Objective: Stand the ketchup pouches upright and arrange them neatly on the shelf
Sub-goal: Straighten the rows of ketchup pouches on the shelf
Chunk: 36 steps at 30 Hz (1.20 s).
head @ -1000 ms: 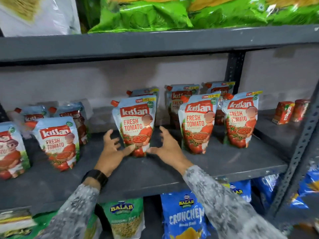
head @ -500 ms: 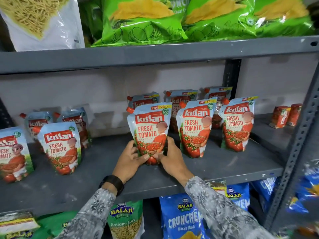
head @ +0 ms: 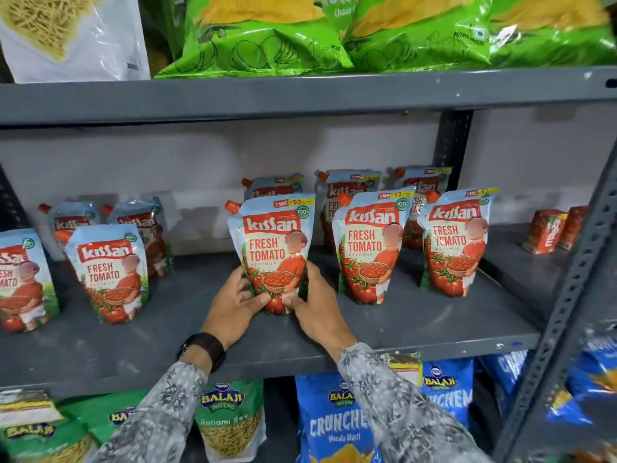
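A Kissan ketchup pouch (head: 272,248) stands upright at the middle of the grey shelf (head: 417,325). My left hand (head: 233,307) grips its lower left side and my right hand (head: 315,309) grips its lower right side. Two more pouches stand upright to its right, one close by (head: 369,245) and one further right (head: 454,242), with three others behind them near the back wall. On the left stand further pouches, one in front (head: 108,272), one cut by the frame edge (head: 20,279), and two behind.
Small red packs (head: 547,230) sit at the shelf's far right. A perforated grey upright (head: 567,295) borders the right side. Green chip bags (head: 267,35) fill the shelf above; blue and green snack bags (head: 334,422) hang below.
Both hands closed around the base of the middle pouch and slid it to the right, closer to the two front pouches on the right.
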Each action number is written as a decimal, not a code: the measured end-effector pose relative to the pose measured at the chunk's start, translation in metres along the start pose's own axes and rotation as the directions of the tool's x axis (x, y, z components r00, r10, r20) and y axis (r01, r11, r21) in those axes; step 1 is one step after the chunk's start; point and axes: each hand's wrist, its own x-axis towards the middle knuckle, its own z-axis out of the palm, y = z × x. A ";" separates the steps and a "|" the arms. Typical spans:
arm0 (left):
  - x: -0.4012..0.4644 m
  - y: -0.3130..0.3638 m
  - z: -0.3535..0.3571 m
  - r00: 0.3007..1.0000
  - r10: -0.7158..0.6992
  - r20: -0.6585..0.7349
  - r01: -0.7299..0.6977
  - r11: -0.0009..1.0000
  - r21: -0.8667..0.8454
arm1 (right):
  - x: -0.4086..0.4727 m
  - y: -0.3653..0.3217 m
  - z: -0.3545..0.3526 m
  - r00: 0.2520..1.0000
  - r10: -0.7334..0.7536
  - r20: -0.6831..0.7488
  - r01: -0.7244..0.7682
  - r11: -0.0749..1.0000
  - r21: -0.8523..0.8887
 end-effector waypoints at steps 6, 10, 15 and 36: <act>0.001 0.001 -0.005 0.999 -0.027 0.018 0.028 0.998 -0.054 | -0.005 -0.008 -0.002 0.999 0.044 -0.015 -0.045 0.998 -0.036; -0.006 0.006 -0.024 0.993 -0.086 0.079 0.093 0.991 -0.098 | -0.013 -0.008 -0.002 0.991 0.116 -0.069 -0.123 0.987 -0.106; -0.043 -0.012 -0.118 0.999 -0.023 -0.029 0.025 0.997 0.068 | -0.045 -0.039 0.022 0.908 0.044 -0.417 -0.048 0.999 0.000; -0.011 -0.060 -0.301 0.999 -0.029 -0.034 0.031 0.997 0.067 | 0.013 -0.135 0.287 0.998 0.041 0.046 -0.044 0.996 0.073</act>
